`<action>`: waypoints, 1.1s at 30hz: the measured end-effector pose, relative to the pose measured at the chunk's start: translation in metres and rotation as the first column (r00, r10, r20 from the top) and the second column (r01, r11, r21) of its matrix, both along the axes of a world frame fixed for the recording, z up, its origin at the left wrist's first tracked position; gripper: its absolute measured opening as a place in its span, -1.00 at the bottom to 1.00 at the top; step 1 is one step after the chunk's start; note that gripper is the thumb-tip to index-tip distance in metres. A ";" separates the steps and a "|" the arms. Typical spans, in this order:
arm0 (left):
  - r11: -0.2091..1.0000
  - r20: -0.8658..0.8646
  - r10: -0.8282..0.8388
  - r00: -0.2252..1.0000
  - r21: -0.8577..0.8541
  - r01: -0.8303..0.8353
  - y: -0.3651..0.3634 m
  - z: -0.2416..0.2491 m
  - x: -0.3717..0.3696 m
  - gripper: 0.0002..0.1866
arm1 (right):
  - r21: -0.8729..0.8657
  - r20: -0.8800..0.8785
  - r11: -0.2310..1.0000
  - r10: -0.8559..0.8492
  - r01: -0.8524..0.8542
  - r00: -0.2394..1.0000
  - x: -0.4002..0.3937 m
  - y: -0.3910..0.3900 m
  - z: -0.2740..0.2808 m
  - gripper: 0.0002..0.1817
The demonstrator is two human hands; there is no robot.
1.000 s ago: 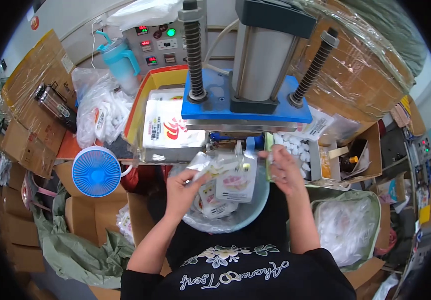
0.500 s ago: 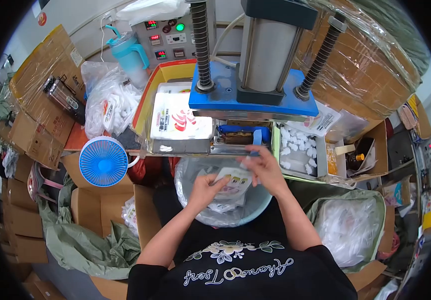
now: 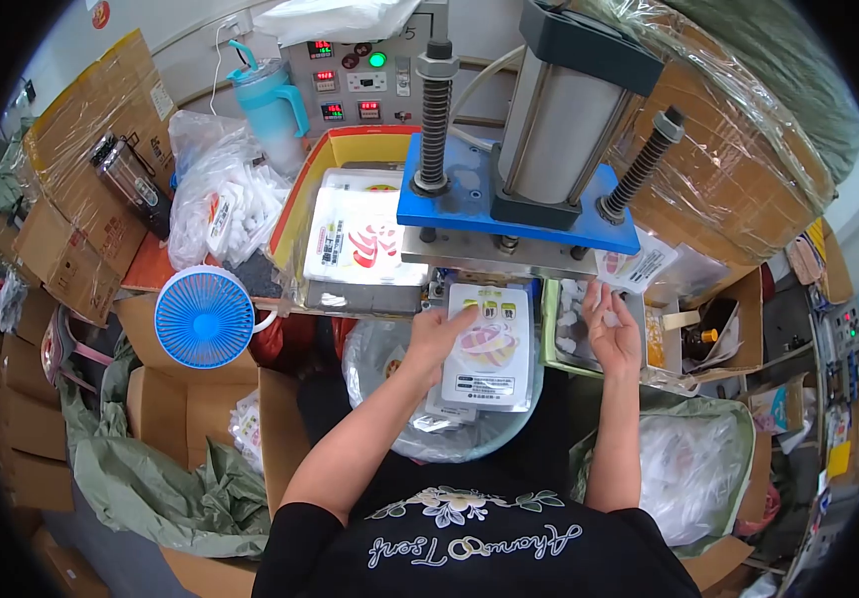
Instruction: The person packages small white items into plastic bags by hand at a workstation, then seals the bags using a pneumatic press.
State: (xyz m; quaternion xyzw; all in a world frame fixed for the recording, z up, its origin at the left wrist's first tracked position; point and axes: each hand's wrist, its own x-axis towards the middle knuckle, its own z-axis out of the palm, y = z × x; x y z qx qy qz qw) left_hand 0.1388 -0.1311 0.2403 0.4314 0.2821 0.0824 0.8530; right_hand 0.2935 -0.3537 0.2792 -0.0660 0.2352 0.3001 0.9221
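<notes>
A flat white printed pouch (image 3: 491, 351) is held upright by my left hand (image 3: 434, 344), the thumb lying over its left edge. It hangs in front of the press, above a plastic-lined tub (image 3: 369, 384) with more pouches inside. My right hand (image 3: 617, 337) is at the right end of a green-rimmed tray (image 3: 550, 324) of small white pieces (image 3: 570, 297). Its palm faces up and its fingers curl around a small white piece (image 3: 610, 319). Part of the tray is hidden by this hand and the press.
A press with a blue plate (image 3: 469, 189) stands ahead. Left of it lies a stack of printed pouches (image 3: 354, 234). A blue fan (image 3: 204, 316) and an open carton (image 3: 175, 419) are at left. A bag-lined box (image 3: 693, 468) stands at lower right.
My right hand has left the pouch and moved right to the tray of white pieces. My left hand has raised the pouch, its printed face now in full view. The camera view has shifted slightly.
</notes>
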 end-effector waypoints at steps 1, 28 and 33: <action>0.996 0.018 -0.050 0.999 0.070 0.049 0.004 -0.003 0.000 -0.66 | -0.027 0.041 0.999 0.032 -0.031 0.999 -0.004 0.003 0.000 -0.71; 0.839 0.034 -0.011 0.999 0.544 -0.009 -0.001 -0.011 -0.073 -0.80 | -0.823 0.555 0.546 0.717 0.156 0.422 -0.054 0.036 0.003 -0.86; 0.799 0.001 0.030 1.000 0.601 -0.024 -0.015 -0.032 -0.071 -0.81 | -0.831 0.523 0.456 0.835 0.319 0.170 -0.078 0.058 0.003 -0.83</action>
